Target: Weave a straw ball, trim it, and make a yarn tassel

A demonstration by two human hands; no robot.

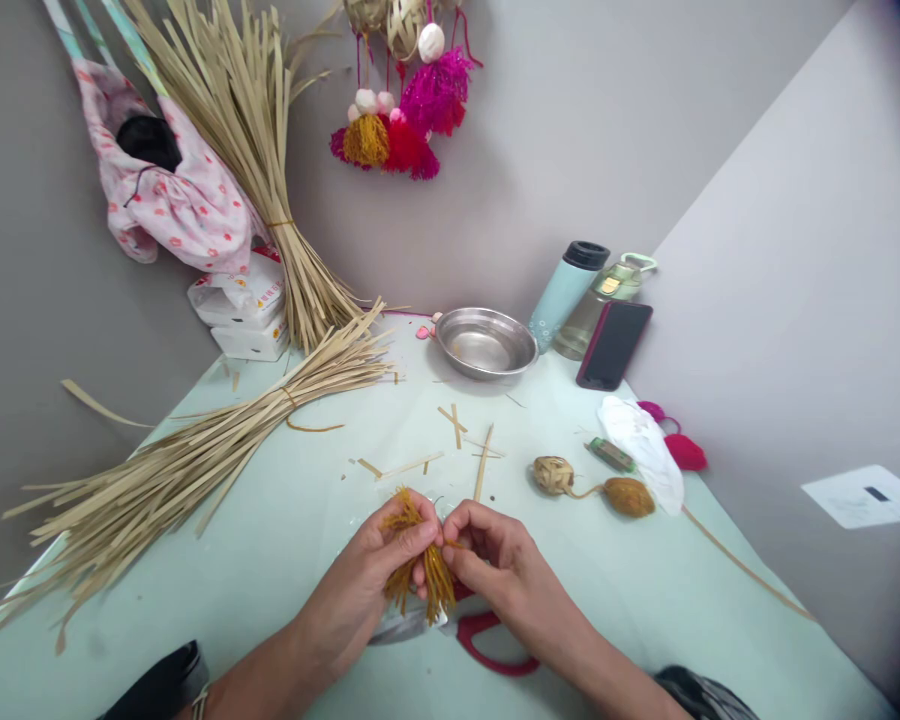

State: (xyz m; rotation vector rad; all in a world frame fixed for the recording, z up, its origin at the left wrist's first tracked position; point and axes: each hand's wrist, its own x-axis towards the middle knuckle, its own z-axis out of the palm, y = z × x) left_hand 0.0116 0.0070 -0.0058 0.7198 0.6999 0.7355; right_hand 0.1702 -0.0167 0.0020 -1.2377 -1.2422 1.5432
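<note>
While both hands met low over the table, on the person's side of the steel bowl, a mustard-yellow yarn tassel sat pinched between them. Its long axis ran roughly in line with the bowl: a frayed tuft stood up at the end toward the bowl, and the longer strands hung down at the end away from it. The left hand had the fuller grip, thumb and fingers clenched round the tassel's waist, coming in from the left of the bowl's line. The right hand closed in from the opposite side, its fingertips pinched at the same waist on what looked like a thin strand. Both hands therefore touched the tassel and neither was the nearer, though the left carried the bulk. Farther from the bowl than the hands, red-handled scissors lay on the table, half hidden beneath them. Nearer the bowl and to its right lay a small woven ball, and well to the bowl's left a long bundle of palm strips rested across the table
</note>
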